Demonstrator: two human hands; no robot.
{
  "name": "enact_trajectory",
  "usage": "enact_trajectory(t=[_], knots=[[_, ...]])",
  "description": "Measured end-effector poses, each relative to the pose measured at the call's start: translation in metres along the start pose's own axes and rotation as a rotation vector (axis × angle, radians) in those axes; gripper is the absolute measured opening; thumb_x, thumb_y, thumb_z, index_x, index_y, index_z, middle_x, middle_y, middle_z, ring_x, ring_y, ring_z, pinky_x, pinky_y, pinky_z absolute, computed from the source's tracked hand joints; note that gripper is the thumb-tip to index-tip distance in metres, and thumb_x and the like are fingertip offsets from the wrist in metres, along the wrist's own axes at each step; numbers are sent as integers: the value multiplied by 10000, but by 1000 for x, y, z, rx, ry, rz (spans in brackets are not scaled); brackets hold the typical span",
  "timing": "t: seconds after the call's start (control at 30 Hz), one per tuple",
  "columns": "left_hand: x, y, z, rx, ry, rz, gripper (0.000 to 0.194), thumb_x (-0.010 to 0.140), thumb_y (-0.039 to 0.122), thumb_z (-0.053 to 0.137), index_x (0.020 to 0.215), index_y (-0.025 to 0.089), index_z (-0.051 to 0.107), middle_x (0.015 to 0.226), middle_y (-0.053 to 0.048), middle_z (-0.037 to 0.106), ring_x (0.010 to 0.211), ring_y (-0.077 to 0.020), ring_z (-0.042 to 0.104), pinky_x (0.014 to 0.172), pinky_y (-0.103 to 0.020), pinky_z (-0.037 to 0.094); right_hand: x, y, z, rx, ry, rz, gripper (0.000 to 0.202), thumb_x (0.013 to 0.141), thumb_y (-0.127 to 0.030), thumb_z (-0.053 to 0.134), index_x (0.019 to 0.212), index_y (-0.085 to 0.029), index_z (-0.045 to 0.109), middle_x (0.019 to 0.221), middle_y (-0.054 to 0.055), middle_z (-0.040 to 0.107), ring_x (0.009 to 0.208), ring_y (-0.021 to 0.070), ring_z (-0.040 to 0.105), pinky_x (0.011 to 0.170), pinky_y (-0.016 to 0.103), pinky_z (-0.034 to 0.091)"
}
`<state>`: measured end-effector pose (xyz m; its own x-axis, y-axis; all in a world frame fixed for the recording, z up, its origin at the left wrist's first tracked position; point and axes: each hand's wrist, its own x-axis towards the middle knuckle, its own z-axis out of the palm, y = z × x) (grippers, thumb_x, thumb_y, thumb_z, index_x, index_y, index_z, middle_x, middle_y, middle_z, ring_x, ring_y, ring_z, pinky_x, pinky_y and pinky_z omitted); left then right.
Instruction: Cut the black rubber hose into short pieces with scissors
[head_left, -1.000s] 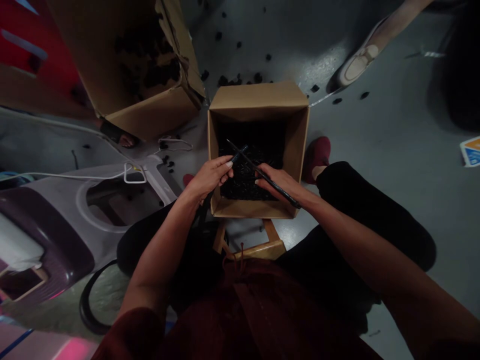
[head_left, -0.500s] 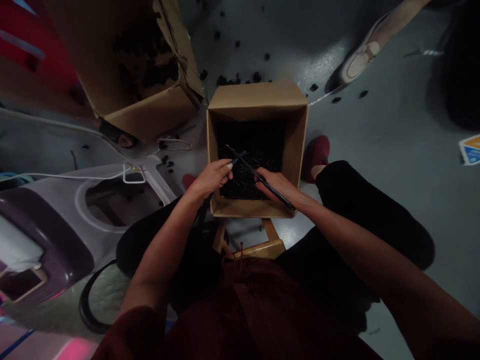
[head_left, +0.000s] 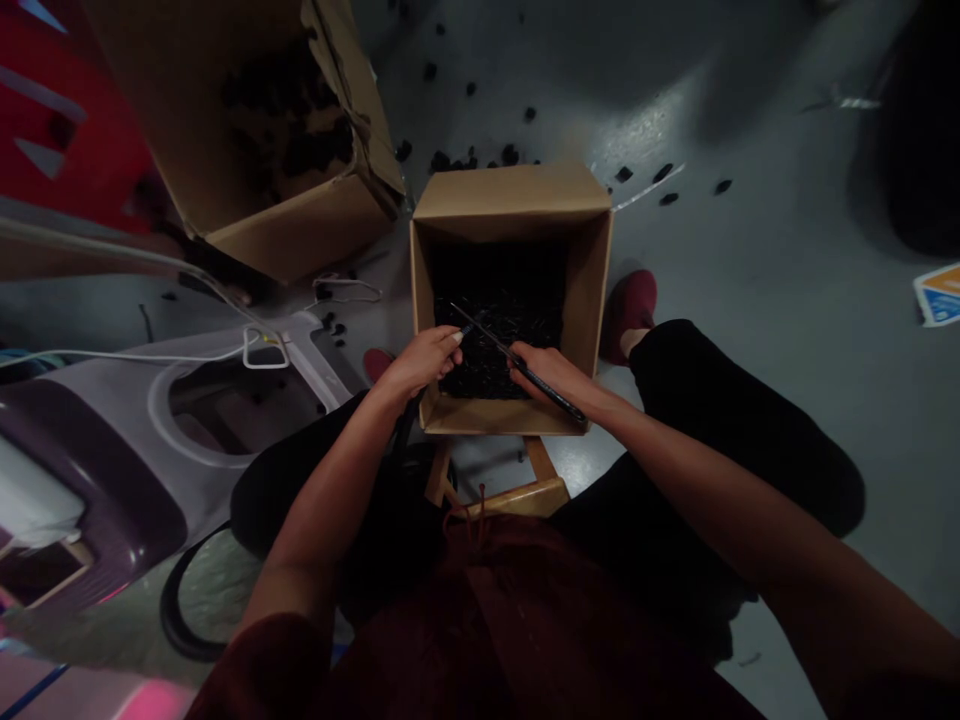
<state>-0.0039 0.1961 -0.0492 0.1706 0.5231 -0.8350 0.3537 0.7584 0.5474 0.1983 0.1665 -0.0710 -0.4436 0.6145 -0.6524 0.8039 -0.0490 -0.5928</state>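
An open cardboard box [head_left: 512, 193] stands on the floor between my feet, filled with small black pieces [head_left: 499, 290]. My right hand [head_left: 546, 368] grips a long thin black rod [head_left: 499, 350] that slants up-left over the box. My left hand [head_left: 424, 360] is closed at the box's near left corner, pinching a small dark piece next to the rod's upper end. Both hands hover just above the black contents.
A larger torn cardboard box [head_left: 300, 215] with dark pieces lies at the upper left. Black bits [head_left: 510, 155] are scattered on the grey floor behind. A grey plastic moulded part [head_left: 150, 420] with white cable sits left. A wooden stool [head_left: 525, 490] is under me.
Both hands have sunk a little lower into the box, the rod with them. The other person's foot at the upper right has left the view.
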Motion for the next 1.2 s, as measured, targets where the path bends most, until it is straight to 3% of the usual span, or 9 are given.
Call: enact_trajectory(t=[0.23, 0.43, 0.6, 0.77, 0.97, 1.2], knots=[[5, -6, 0, -36, 7, -5, 229, 898, 202, 467, 680, 140, 495, 577, 34, 496, 390, -18, 359, 367, -143, 242, 1, 3, 2, -22, 20, -15, 135, 855, -228, 472, 955, -188, 553, 817, 68, 680, 690, 177, 615, 608, 238, 359], [5, -8, 4, -144, -8, 18, 161, 898, 186, 446, 758, 142, 511, 586, 35, 503, 395, -27, 368, 361, -144, 262, 5, 6, 3, 26, 31, 56, 118, 823, -245, 512, 910, -196, 577, 734, 48, 659, 630, 166, 604, 561, 230, 353], [-3, 0, 9, -408, -126, 7, 153, 872, 286, 531, 892, 135, 544, 632, 31, 513, 415, -19, 371, 363, -135, 240, 7, -1, -14, 424, 107, 178, 108, 810, -258, 506, 908, -213, 515, 627, -26, 572, 470, 104, 515, 475, 206, 382], [-10, 5, 12, -517, -225, -25, 305, 738, 256, 696, 991, 135, 576, 645, 41, 507, 428, -7, 366, 377, -128, 211, 14, -1, -26, 808, 251, 83, 246, 725, -249, 597, 923, -213, 455, 643, -56, 534, 503, 92, 516, 511, 222, 461], [-14, 8, 16, -577, -287, -14, 318, 729, 253, 706, 1002, 122, 608, 691, 27, 522, 451, -8, 391, 390, -140, 222, 17, 2, -22, 999, 254, 16, 351, 664, -214, 618, 957, -225, 425, 755, -39, 577, 612, 107, 566, 585, 253, 504], [-18, 11, 14, -657, -413, -16, 290, 759, 265, 683, 990, 96, 633, 663, 29, 464, 475, -16, 399, 397, -132, 247, 12, -12, -33, 1123, 262, -33, 415, 619, -182, 607, 988, -235, 427, 827, -32, 601, 664, 113, 591, 618, 262, 504]])
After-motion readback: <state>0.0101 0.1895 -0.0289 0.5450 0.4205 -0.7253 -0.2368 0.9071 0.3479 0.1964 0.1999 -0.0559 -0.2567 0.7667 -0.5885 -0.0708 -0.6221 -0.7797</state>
